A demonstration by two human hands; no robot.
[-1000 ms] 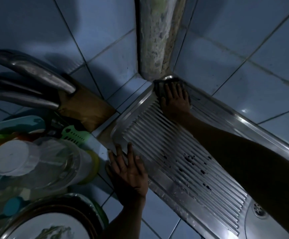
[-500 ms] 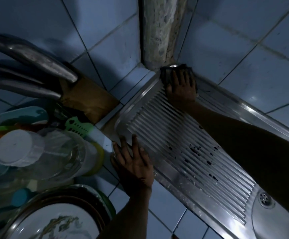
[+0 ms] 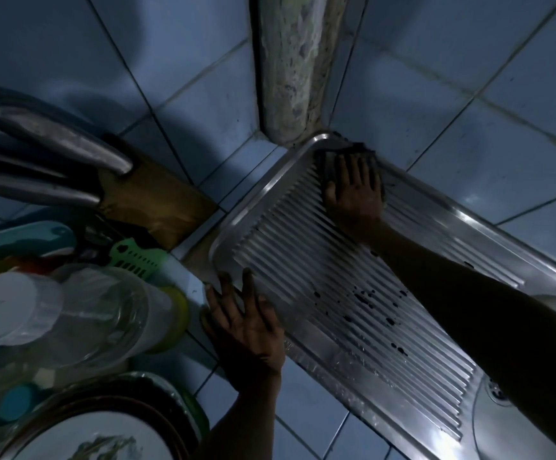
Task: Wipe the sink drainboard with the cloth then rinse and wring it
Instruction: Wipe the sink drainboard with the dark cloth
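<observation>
Head view, dim blue-tiled corner, ribbed steel drainboard (image 3: 319, 280) with dark specks, my right hand (image 3: 353, 190) flat, pressing the dark cloth (image 3: 368, 154) into the far corner, left hand (image 3: 246, 323) spread, released, on the near rim, view nearer the drainboard than a moment ago, hands unmoved
</observation>
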